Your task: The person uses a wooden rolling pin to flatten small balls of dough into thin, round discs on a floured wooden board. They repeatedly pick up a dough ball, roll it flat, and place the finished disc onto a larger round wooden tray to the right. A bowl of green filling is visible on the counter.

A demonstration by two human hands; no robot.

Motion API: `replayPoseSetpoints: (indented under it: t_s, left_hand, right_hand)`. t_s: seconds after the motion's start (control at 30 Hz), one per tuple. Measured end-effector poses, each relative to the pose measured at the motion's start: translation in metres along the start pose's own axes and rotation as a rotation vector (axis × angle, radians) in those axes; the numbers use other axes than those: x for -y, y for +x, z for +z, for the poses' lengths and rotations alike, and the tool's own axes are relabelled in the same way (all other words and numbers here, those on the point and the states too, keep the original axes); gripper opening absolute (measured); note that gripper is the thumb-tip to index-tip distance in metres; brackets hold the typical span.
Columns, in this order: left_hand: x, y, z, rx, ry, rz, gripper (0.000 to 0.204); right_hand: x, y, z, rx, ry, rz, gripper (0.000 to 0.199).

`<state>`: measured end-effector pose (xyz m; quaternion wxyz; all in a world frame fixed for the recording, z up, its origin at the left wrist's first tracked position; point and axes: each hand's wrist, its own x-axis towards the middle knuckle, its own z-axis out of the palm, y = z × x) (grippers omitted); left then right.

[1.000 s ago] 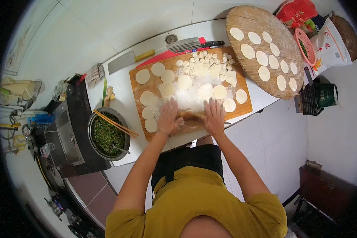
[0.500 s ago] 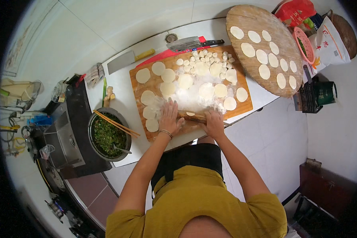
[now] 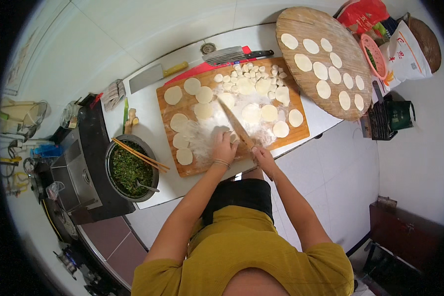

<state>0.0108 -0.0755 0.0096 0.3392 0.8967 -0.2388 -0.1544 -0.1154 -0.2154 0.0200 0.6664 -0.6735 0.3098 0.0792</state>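
A wooden rolling pin (image 3: 238, 125) lies slantwise over the floured cutting board (image 3: 301, 129), its far end among the flour. My right hand (image 3: 263, 157) is closed around its near part. Left of the pin, my left hand (image 3: 224, 148) is low on the board, its fingers bent and closed on the edge of a small dough wrapper (image 3: 234, 138). Round wrappers (image 3: 173, 95) lie along the board's left side. More wrappers (image 3: 269, 113) are on the right. Several small dough pieces (image 3: 254, 71) are grouped at the far edge, and loose flour (image 3: 227, 117) covers the middle.
A metal bowl (image 3: 110, 175) of chopped green filling, with chopsticks (image 3: 142, 155) across it, stands left. Behind the board lie a cleaver (image 3: 147, 79) and a black-handled knife (image 3: 259, 54). A round wooden board (image 3: 301, 24) with wrappers overhangs the right side, beside a pink basket (image 3: 375, 59).
The rolling pin has swung from lying crosswise under both hands to a slant, held by my right hand alone. My left hand has come off it and moved right, onto the wrapper.
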Motion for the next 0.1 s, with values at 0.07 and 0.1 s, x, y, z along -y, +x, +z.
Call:
replayPoseSetpoints:
  t_s: [0.07,0.1]
  left_hand:
    - [-0.001,0.004,0.004,0.016,0.231,0.168,0.050]
    - [0.011,0.007,0.015,0.022,0.316,0.247,0.060]
  right_hand:
    - [-0.001,0.001,-0.003,-0.033,0.151,0.000,0.041]
    - [0.000,0.001,-0.004,-0.031,0.150,-0.002,0.041]
